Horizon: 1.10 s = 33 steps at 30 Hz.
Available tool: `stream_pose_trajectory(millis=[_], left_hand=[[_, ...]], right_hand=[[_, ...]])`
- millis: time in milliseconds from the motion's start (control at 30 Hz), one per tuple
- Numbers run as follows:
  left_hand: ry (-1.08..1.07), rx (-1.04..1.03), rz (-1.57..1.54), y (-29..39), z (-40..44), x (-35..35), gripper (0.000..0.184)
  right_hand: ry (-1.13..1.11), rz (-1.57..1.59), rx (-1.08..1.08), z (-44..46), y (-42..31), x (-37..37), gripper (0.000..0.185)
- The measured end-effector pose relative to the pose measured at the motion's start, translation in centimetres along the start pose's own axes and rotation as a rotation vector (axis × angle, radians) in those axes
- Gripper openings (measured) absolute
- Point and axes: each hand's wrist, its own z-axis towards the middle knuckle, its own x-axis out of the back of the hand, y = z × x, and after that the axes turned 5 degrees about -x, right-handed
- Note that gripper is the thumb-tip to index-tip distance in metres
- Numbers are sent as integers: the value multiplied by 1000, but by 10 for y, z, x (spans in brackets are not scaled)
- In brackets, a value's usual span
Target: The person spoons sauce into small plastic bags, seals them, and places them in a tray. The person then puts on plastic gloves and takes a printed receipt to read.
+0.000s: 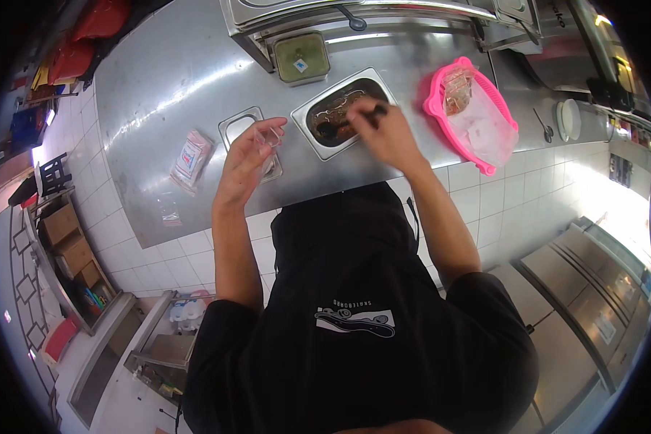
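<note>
Your right hand (392, 137) closes round a black spoon (328, 132) in the metal pan (333, 92) at twelve o'clock; your left hand (242, 163), half curled, holds clear plastic (267, 136) at eleven. A gap parts pan from pink basket (432, 103) at one; the counter (152, 145) runs to its edge at ten.

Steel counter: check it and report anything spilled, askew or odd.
No spill or damage stands out on the counter. Mildly odd: a small clear bag lies loose near the front edge, apart from the plastic pack.
</note>
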Motion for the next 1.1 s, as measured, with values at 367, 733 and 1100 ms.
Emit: stream_pose_trajectory(millis=[367, 733, 1100], left_hand=[[68, -46, 200, 10, 4, 10, 60], [7, -34, 265, 14, 1, 29, 50], [14, -6, 216, 12, 0, 39, 50]], right_hand=[[302, 143, -116, -10, 8, -45, 14], [410, -205, 142, -23, -7, -43, 10], [326, -413, 255, -33, -5, -29, 8]])
